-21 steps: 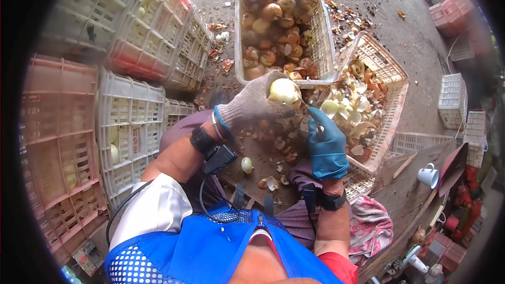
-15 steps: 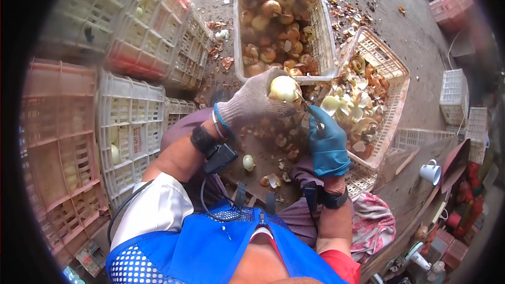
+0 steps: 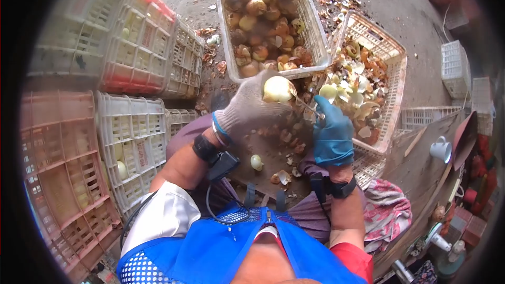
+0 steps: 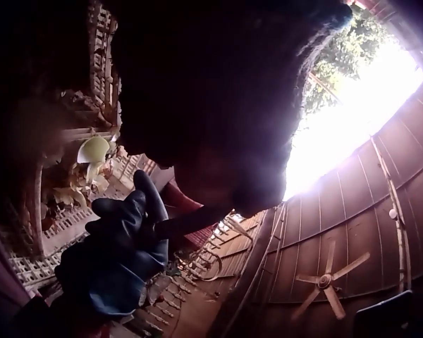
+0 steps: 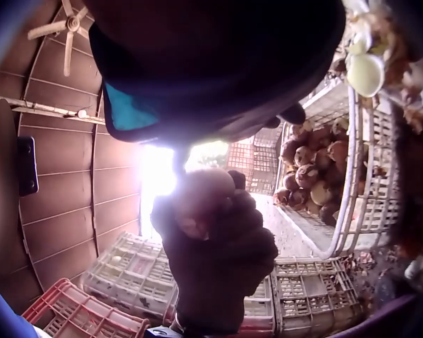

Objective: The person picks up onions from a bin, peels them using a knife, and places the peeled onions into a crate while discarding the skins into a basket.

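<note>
My left hand (image 3: 252, 102), in a pale knit glove, grips a pale peeled onion (image 3: 278, 89) in the head view. To its right, my right hand (image 3: 334, 131) in a blue rubber glove holds a thin knife (image 3: 307, 106), the blade pointing at the onion's right side. Whether the tip touches the onion is unclear. From the right wrist, the left hand (image 5: 218, 267) appears dark around the onion (image 5: 206, 193). The left wrist view shows the blue-gloved right hand (image 4: 120, 246) with curled fingers; the left hand there is mostly dark.
A crate (image 3: 319, 47) of unpeeled onions stands ahead, beside a tilted crate (image 3: 398, 94) of skins and peelings. Stacked crates (image 3: 131, 150) line the left. A small peeled onion (image 3: 256, 162) lies below the hands. A white mug (image 3: 441, 150) sits on boards at right.
The right hand with the knife has drawn slightly away to the right from the onion, showing more blade. The left hand keeps its grip. The head view has shifted and tilted a little.
</note>
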`<state>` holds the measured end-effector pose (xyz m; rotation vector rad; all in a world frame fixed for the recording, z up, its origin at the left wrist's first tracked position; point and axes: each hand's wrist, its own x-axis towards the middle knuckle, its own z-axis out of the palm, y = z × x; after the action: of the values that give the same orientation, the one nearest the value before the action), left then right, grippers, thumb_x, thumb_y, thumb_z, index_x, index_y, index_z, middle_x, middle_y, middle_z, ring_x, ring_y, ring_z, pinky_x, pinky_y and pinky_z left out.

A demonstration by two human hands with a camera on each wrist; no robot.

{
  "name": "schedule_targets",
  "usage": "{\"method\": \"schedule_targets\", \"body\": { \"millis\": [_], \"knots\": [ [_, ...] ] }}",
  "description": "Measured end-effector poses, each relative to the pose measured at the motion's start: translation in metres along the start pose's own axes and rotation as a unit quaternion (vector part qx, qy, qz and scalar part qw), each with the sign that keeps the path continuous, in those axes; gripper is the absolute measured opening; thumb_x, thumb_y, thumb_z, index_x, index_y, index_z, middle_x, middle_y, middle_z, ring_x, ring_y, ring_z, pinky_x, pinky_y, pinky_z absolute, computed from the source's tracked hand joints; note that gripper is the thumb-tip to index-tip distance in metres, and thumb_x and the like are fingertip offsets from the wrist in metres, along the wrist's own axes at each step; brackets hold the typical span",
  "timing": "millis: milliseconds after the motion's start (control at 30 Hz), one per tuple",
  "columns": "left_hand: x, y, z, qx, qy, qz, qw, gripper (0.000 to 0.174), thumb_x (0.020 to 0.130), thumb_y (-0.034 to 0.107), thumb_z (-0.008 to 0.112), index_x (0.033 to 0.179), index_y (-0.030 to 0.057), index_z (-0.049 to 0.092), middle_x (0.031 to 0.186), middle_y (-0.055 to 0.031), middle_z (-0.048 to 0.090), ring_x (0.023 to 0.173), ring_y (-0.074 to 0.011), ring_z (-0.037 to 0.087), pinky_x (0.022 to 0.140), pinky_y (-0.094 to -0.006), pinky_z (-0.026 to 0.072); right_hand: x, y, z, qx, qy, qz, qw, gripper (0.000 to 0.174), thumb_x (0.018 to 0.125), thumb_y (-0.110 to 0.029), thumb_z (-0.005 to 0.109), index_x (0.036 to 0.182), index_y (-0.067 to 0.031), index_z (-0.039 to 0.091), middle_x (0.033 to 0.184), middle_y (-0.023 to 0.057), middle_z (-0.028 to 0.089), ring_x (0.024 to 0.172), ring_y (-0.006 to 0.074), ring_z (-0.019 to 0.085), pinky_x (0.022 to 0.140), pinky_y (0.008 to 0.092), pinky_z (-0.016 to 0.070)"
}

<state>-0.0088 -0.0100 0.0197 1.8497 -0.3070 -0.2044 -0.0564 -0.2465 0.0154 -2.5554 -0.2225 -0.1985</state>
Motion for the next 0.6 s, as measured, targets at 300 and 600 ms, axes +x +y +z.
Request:
{"method": "schedule_targets", "body": {
  "millis": [300,600],
  "knots": [
    [-0.005,0.001,-0.007,-0.237,-0.088,-0.151,0.956,0.058,0.088,0.034,0.081,0.132,0.0017,0.064,0.105,-0.0024,0.070,0.091,-0.0054,0.064,0.073,-0.0268,0.0549,0.000,0.009,0.013,0.093,0.002,-0.009,0.996,0.044,0.084,0.003,0.067,0.126,-0.0091,0.071,0.101,0.0218,0.073,0.086,0.0399,0.072,0.075,0.0458,0.0576],
    [0.006,-0.002,-0.003,-0.072,-0.078,-0.070,0.992,0.058,0.083,0.024,0.087,0.131,0.0024,0.063,0.111,-0.0061,0.071,0.099,-0.0137,0.066,0.090,-0.0325,0.0563,0.001,-0.013,-0.003,0.424,-0.138,0.248,0.860,0.028,0.105,-0.017,0.069,0.130,-0.0056,0.073,0.094,-0.0019,0.072,0.079,0.0043,0.063,0.072,0.0231,0.0529]
  ]
}}
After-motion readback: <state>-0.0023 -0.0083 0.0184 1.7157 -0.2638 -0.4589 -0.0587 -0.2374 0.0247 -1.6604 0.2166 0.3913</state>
